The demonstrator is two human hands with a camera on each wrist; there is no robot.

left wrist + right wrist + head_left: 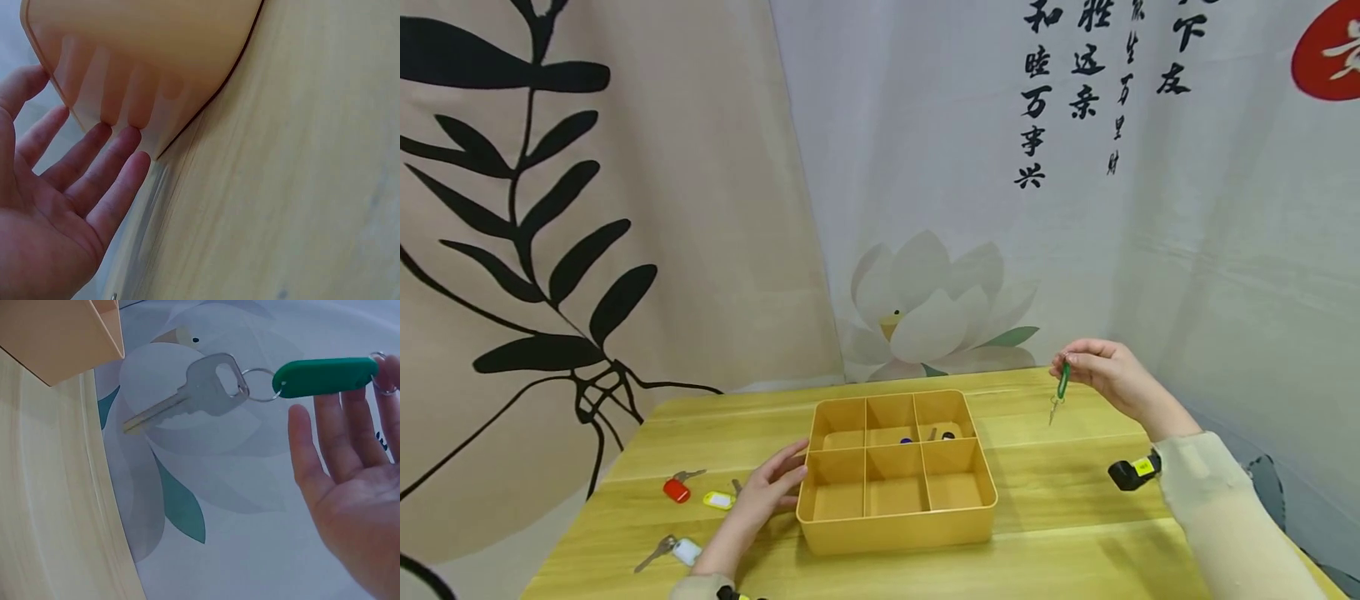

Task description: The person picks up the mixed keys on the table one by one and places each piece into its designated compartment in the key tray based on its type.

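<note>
High over the table's right side, my right hand [1101, 375] pinches the small ring at one end of a green key tag [325, 377]. A metal key [212, 384] dangles from the tag's other end on a second ring. My left hand [760, 500] touches the left wall of a yellow six-compartment organizer box [898, 537], its fingers extended with the tips at the wall. In the box's back middle compartment a bit of a blue object [906, 440] shows; the back right one contains a black object [948, 436] and part of a key.
Left of the box lie a key with a red tag [677, 490], a key with a yellow tag [719, 500] and a key with a white tag [686, 551], partly behind my left forearm. A printed curtain [737, 208] hangs behind the wooden table [1037, 558].
</note>
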